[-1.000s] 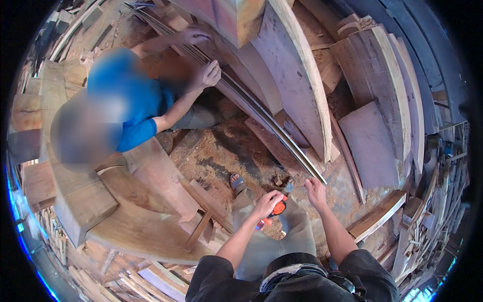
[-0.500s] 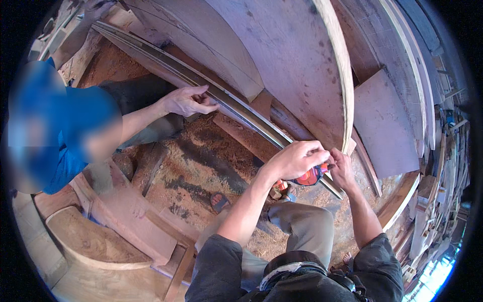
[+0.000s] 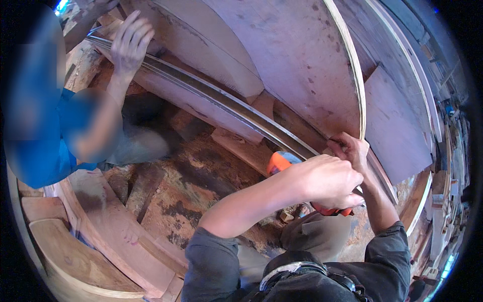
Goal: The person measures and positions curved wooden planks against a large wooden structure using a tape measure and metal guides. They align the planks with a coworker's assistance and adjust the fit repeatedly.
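Note:
My left hand [image 3: 334, 181] is closed around an orange-and-red power tool [image 3: 280, 162] that looks like a drill. Most of the tool is hidden under the hand and forearm. My right hand [image 3: 353, 150] is just beyond it, at the low end of a tall curved wooden panel [image 3: 307, 65]. Its fingers are curled together there, and whatever they grip is too small or hidden to name. A long grooved strip [image 3: 241, 108] runs from the far left to a spot beside my hands.
At the left a co-worker in blue raises a hand [image 3: 132, 48] over the strip's far end. Curved wooden pieces [image 3: 75, 256] lie at lower left. Sawdust and planks cover the ground. More panels [image 3: 395, 121] lean at the right, beside stacked timber [image 3: 445, 211].
My left hand has moved down and right with the tool, now turned differently. My right hand has moved slightly up and right. The co-worker's hand has lifted from the strip toward the far left.

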The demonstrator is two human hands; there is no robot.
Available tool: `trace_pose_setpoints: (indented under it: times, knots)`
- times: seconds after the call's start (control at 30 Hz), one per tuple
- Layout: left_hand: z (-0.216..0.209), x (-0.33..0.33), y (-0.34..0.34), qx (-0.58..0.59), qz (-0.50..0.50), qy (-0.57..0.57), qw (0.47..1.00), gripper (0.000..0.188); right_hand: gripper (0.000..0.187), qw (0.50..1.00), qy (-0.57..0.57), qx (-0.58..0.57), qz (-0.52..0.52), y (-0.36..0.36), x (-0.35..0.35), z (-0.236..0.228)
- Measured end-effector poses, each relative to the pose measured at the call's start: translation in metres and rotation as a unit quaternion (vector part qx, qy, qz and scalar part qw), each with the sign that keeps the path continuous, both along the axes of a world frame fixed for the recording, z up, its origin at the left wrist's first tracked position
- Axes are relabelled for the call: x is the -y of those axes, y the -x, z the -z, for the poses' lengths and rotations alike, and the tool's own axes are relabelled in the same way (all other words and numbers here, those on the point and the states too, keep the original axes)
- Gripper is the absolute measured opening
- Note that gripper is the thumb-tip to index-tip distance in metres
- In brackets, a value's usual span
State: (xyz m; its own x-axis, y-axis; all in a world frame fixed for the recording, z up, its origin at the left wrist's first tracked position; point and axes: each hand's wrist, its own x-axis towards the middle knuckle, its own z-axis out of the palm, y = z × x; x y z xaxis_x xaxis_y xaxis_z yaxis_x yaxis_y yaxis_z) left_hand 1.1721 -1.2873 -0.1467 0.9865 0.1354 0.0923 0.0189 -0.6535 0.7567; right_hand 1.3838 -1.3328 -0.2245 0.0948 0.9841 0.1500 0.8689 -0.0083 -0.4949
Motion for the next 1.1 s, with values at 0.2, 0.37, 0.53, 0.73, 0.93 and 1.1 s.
trace_pose_setpoints:
  times: [0.2, 0.37, 0.53, 0.73, 0.93, 1.1]
  knots:
    - [-0.008, 0.023, -0.006, -0.033, 0.033, -0.091, 0.995, 0.042, 0.018, 0.986, -0.084, 0.135, -0.058, 0.0, 0.005, -0.009]
    - [-0.009, 0.036, -0.015, -0.054, 0.058, -0.096, 0.992, 0.046, 0.026, 0.928, -0.138, 0.27, -0.216, -0.011, 0.006, -0.021]
    - [-0.013, 0.043, -0.01, -0.06, 0.04, -0.153, 0.986, 0.049, 0.032, 0.873, -0.126, 0.372, -0.287, -0.01, 0.006, -0.022]
    - [-0.025, 0.042, 0.008, -0.05, 0.068, -0.127, 0.988, 0.049, 0.039, 0.914, -0.054, 0.318, -0.244, 0.012, 0.021, -0.044]
    - [0.037, 0.028, 0.074, 0.081, -0.014, 0.059, 0.995, 0.047, 0.021, 0.993, 0.081, 0.016, -0.081, 0.054, 0.063, -0.049]
    - [0.134, 0.05, 0.125, 0.085, -0.269, 0.275, 0.919, 0.034, 0.022, 0.966, 0.137, -0.082, -0.201, 0.096, 0.061, -0.002]
